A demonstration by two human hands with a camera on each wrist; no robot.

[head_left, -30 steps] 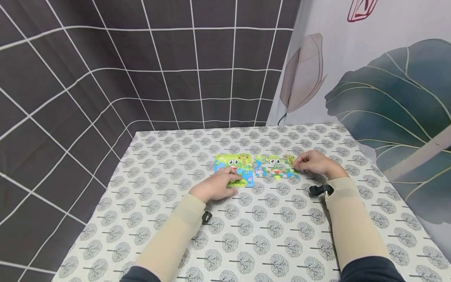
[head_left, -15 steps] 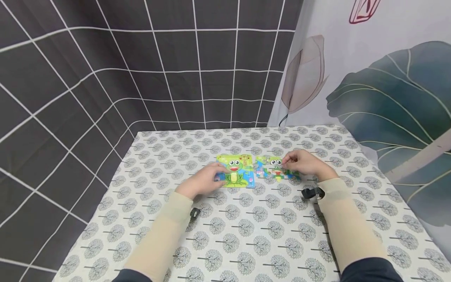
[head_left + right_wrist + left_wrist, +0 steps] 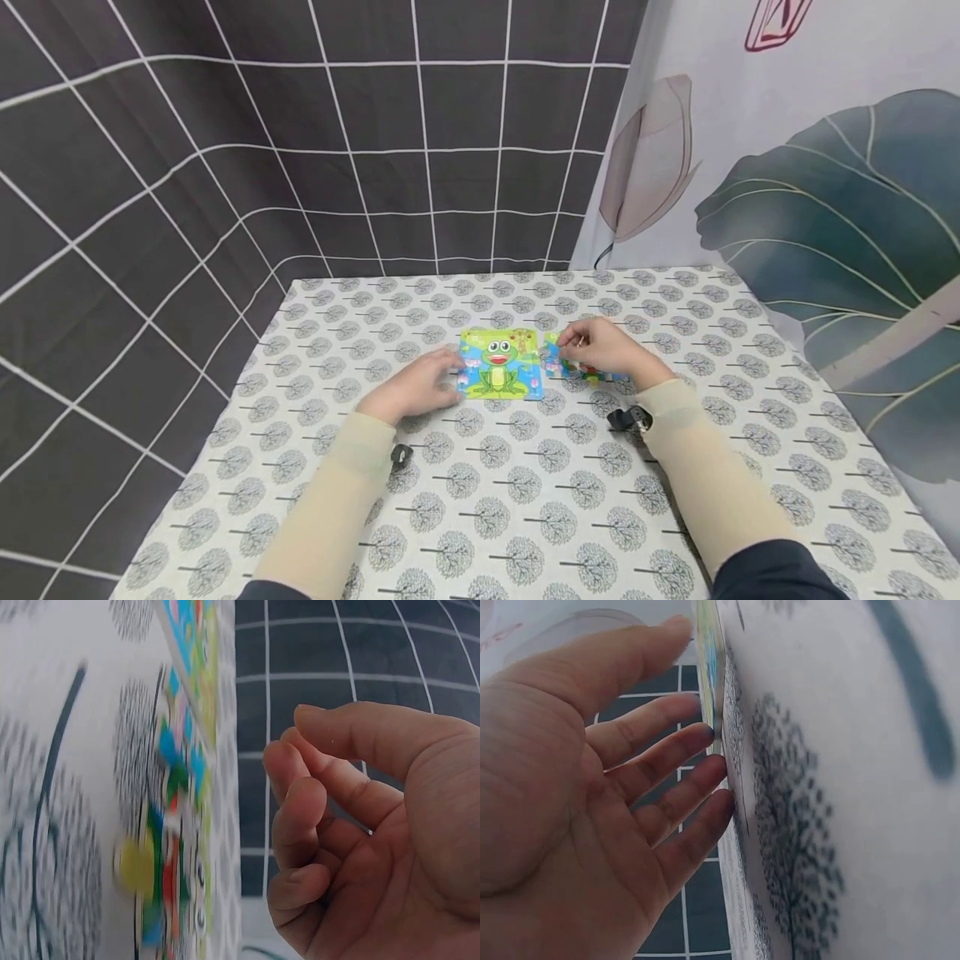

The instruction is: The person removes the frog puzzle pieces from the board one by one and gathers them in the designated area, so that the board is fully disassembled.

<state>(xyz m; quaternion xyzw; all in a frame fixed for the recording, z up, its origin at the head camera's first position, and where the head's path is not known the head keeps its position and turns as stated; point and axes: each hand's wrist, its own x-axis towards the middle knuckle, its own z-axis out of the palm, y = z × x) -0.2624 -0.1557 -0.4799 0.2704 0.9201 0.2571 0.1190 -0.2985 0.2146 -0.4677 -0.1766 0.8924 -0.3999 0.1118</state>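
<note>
A square frog puzzle [image 3: 498,371], its picture whole, lies flat on the table. My left hand [image 3: 416,386] is at its left side, fingertips right by the edge; the left wrist view shows the fingers spread and fairly straight beside the puzzle's thin edge [image 3: 709,671]. To the right lie loose puzzle pieces [image 3: 553,367] with parts of a similar frog. My right hand [image 3: 607,348] hovers over them and hides several. In the right wrist view its fingers [image 3: 300,817] are loosely bent, thumb close to the index tip, nothing between them, with the pieces [image 3: 172,877] below.
A white cloth [image 3: 517,517] printed with grey trees covers the table. Dark curtains with white grid lines [image 3: 375,167] hang behind and to the left. A pale curtain with large leaves [image 3: 832,200] hangs at the right.
My left hand has drawn back leftward off the frog puzzle, uncovering its picture. My right hand has moved left from the right end of the loose pieces to over them.
</note>
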